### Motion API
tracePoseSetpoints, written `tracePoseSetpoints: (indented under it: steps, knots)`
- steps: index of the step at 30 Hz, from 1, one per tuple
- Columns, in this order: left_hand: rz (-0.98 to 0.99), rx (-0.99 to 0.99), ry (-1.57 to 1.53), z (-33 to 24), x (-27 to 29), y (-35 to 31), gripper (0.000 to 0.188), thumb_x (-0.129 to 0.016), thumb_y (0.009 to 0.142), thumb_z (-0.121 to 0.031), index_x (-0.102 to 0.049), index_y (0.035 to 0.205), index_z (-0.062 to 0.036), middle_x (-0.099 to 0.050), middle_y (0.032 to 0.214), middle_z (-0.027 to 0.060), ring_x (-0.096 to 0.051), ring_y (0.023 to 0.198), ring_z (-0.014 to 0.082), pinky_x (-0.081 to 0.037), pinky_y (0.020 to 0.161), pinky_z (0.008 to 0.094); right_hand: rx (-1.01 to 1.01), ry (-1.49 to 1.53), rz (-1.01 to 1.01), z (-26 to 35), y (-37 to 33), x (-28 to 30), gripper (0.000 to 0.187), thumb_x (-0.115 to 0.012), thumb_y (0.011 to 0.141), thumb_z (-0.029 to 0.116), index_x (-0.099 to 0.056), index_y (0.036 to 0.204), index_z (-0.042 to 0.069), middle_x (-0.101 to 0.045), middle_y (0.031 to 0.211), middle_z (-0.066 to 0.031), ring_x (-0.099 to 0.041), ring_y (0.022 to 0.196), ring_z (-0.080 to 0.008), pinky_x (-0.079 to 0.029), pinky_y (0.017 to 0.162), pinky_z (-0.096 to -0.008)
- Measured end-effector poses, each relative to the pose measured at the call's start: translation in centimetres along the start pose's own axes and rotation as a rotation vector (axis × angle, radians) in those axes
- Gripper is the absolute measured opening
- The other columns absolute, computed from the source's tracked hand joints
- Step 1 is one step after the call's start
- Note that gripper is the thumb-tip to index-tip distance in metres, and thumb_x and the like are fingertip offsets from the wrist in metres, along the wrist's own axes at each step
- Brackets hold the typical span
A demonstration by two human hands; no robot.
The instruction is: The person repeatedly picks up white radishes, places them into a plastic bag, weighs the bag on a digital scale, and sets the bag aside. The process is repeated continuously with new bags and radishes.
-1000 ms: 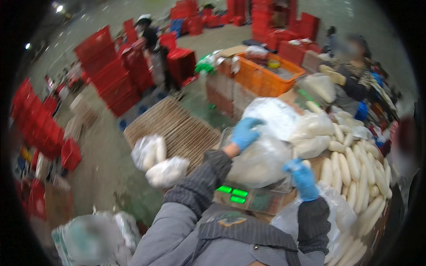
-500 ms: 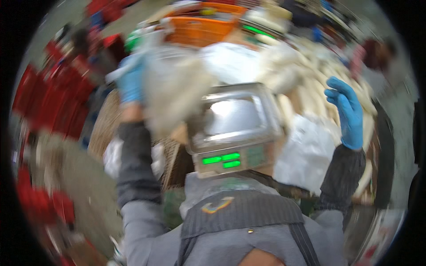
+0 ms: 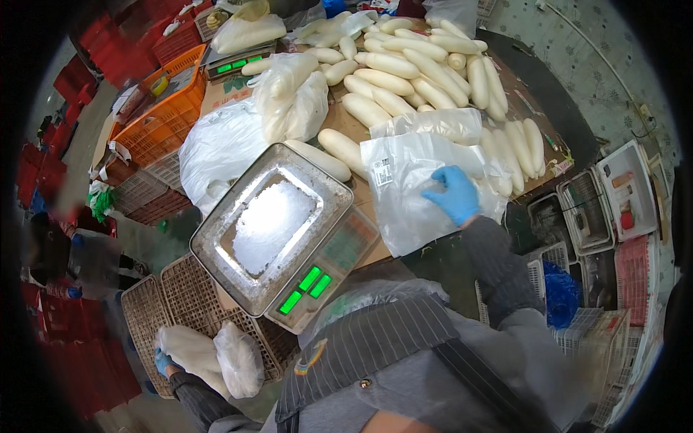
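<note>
Seemingly bag set-down: left hand (image 3: 164, 361) at bagged radishes (image 3: 190, 351), can't tell grip; right hand (image 3: 453, 196), unclenched over flat bags (image 3: 395, 209), likely needs single-layer pinch.

Your right forearm (image 3: 497, 263) angles forward on the right, and your blue-gloved right hand (image 3: 456, 195) points left, palm down, with its fingers loosely extended. Your left forearm (image 3: 198, 398) reaches out near left; your left hand (image 3: 164, 361) is partly hidden, its grip unclear.
</note>
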State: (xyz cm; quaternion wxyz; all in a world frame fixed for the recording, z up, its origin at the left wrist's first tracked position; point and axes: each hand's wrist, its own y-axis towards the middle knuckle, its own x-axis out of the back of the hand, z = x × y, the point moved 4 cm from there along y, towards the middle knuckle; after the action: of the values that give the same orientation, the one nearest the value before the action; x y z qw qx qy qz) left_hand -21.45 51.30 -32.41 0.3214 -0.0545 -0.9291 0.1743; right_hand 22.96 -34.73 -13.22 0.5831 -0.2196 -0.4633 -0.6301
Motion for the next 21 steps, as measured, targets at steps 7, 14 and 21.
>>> tracePoseSetpoints:
  steps: [7, 14, 21]
  knots:
    - [0.432, -0.647, -0.242, -18.7, -9.1, -20.1, 0.048, -0.054, 0.09, -0.011, -0.045, 0.136, -0.0044, -0.047, 0.137, 0.0074, -0.047, 0.121, 0.0198, -0.037, 0.1, 0.0315, 0.101, -0.16, 0.008, -4.2, 2.1, -1.9, 0.015, -0.07, 0.076, 0.018, -0.064, 0.086, 0.009, -0.059, 0.081, -0.0083, -0.058, 0.082, -0.0281, -0.047, 0.075, -0.0391]
    - [1.207, -0.833, -0.27, -27.2, -23.4, -56.5, 0.031, -0.053, 0.091, -0.013, -0.06, 0.118, 0.001, -0.064, 0.111, 0.0091, -0.059, 0.102, 0.0163, -0.046, 0.087, 0.0282, 0.067, 0.358, -0.201, -0.3, 4.6, 5.0, 0.009, -0.068, 0.078, 0.006, -0.066, 0.087, 0.006, -0.059, 0.08, -0.0089, -0.056, 0.074, -0.0243, -0.047, 0.07, -0.0328]
    - [1.479, -0.534, -0.271, -24.6, -35.8, -70.8, 0.037, -0.058, 0.092, -0.023, -0.058, 0.122, -0.0011, -0.063, 0.099, 0.0033, -0.056, 0.09, 0.0103, -0.044, 0.081, 0.0237, 0.195, 0.722, -0.104, 5.1, 2.9, 5.0, 0.016, -0.072, 0.08, 0.011, -0.063, 0.091, 0.004, -0.06, 0.086, -0.0068, -0.06, 0.078, -0.0167, -0.049, 0.073, -0.0279]
